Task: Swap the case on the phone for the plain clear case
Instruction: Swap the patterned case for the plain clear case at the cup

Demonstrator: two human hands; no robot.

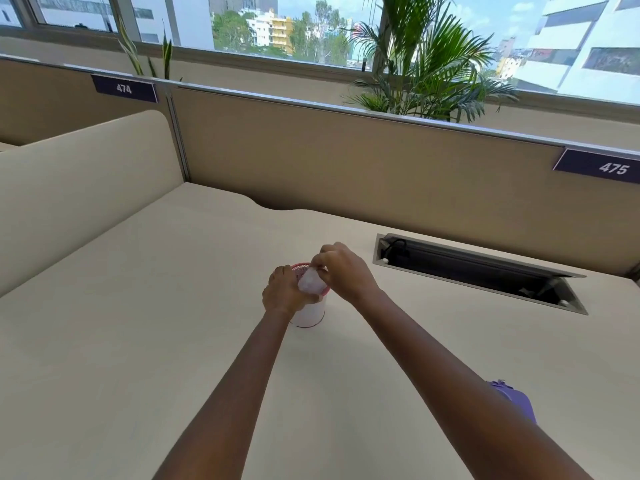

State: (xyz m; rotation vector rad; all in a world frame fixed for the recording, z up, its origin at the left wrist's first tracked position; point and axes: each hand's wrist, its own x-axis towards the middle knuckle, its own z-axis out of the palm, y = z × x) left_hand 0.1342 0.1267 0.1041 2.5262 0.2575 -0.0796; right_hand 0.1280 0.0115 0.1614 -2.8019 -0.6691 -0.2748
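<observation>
A phone in a white case with a pink-red rim (309, 315) stands upright on the beige desk (173, 341), its lower end resting on the surface. My left hand (282, 292) grips its left side from behind. My right hand (341, 270) pinches the case at the top edge. Between the two hands a pale translucent part (310, 282) shows; I cannot tell whether it is the case's bent corner or another piece. The phone's screen is hidden. No separate clear case shows on the desk.
A purple object (516, 401) lies on the desk at the right, half hidden by my right forearm. An open cable tray (478, 271) is sunk into the desk at the back right. Tan partitions (346, 161) close off the back and left.
</observation>
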